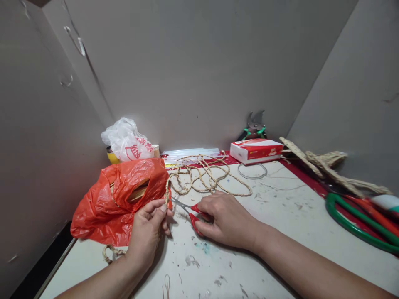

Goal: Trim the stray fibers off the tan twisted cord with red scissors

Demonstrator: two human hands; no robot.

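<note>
The jute twine (204, 176) is lying in a loose tangle on the bench (280, 216), just beyond both hands, and one strand is running from that heap toward the near left, where the left hand (146, 232) is pinching it upright between thumb and fingers (162, 207). The held stretch is standing roughly vertical, with its tail curling out on the bench under the left wrist. The red-handled scissors (190, 209) are lying almost level, with their long axis running left to right; the right hand (226, 220) is gripping the handles with its fingers closed through them, and the blades are pointing left, their tips right at the pinched strand. So the twine is sitting just left of the blades, crossing them nearly square. Touching the left hand on its far side, an orange plastic bag (115, 199) is sagging open over some wooden sticks. Farther back are a white bag (127, 143), glue sticks (191, 153) and a red-and-white box (257, 150).
</note>
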